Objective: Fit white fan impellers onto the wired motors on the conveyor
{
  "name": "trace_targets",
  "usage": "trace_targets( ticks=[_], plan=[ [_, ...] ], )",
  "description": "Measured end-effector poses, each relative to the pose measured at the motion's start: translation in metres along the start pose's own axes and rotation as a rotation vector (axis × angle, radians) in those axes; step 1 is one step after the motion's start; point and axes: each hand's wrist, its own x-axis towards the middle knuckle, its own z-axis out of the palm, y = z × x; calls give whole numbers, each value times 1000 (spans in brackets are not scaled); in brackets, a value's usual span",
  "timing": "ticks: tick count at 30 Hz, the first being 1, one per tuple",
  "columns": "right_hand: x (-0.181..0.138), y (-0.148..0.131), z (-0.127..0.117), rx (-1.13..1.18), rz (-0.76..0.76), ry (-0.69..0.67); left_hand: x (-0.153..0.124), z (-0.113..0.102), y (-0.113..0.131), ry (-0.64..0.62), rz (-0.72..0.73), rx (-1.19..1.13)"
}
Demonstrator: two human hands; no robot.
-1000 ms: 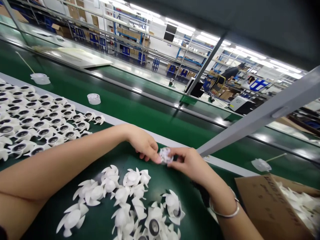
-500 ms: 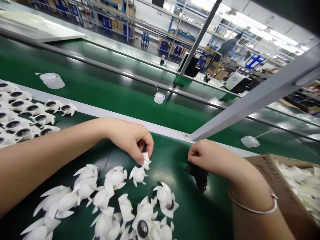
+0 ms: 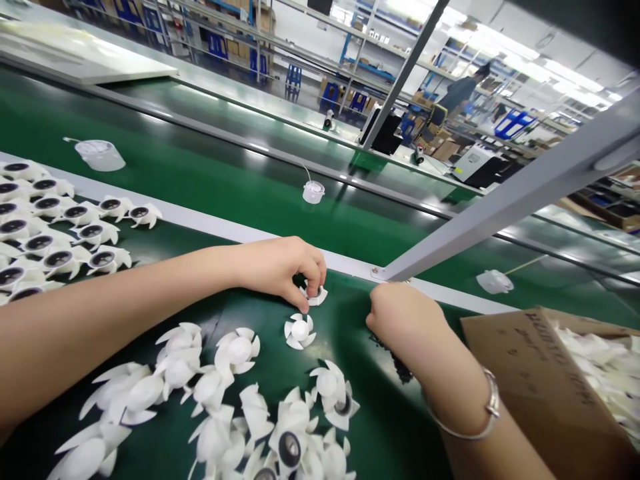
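My left hand (image 3: 295, 270) pinches a small white fan impeller (image 3: 319, 296) low over the green work surface, and part of the impeller's dark ring shows under my fingers. Just below it lies another white impeller (image 3: 300, 331), hub upward. My right hand (image 3: 405, 317) is closed, its back towards me. Its fingertips are hidden, so I cannot make out what they hold. Partly behind that hand and wrist is a pile of tiny black parts (image 3: 401, 370). Several loose white impellers (image 3: 293, 413) are heaped nearest me, some hub up, some showing dark rings.
Rows of impellers (image 3: 60, 259) with rings upward stand at the left. A cardboard box (image 3: 530, 373) of white parts is at the right. Beyond a pale rail, clear plastic cups with wires (image 3: 313, 192) sit on a green belt (image 3: 225, 187). A slanted metal post (image 3: 480, 193) rises ahead.
My left hand has moved right with its impeller, which now shows a dark ring. My right hand has turned, hiding its fingers and more of the black pile. The cups on the belt have shifted slightly left.
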Motion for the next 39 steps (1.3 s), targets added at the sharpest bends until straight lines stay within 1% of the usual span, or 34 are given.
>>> trace_targets(
  ticks=[4, 6, 8, 12, 14, 17, 19, 21, 25, 30, 34, 39],
  plan=[
    [2, -4, 3, -12, 18, 9, 0, 2, -4, 29, 19, -65],
    [4, 0, 3, -15, -8, 15, 0, 4, -8, 46, 32, -98],
    [7, 10, 2, 13, -69, 12, 1, 7, -11, 59, 34, -121],
    [15, 40, -1, 269, -228, -36, 1, 9, -16, 56, 23, -135],
    [18, 51, -2, 384, -257, -96, 2, 10, -17, 52, 18, -139],
    [22, 57, 0, 449, -275, -198, 2, 10, -17, 51, 15, -144],
    [23, 54, 2, 448, -273, -232, 1, 9, -17, 53, 13, -142],
    [23, 48, 3, 413, -250, -227, 1, 9, -17, 55, 11, -141],
    [16, 34, 2, 239, -203, -132, 1, 9, -17, 58, 8, -137],
    [4, 12, -4, 60, -66, -57, 2, 9, -16, 54, 6, -147],
    [-1, 0, -4, 44, 44, -48, 2, 9, -16, 53, 15, -152],
    [-1, -4, -3, 49, 76, -49, 1, 10, -14, 62, 16, -136]
  ],
)
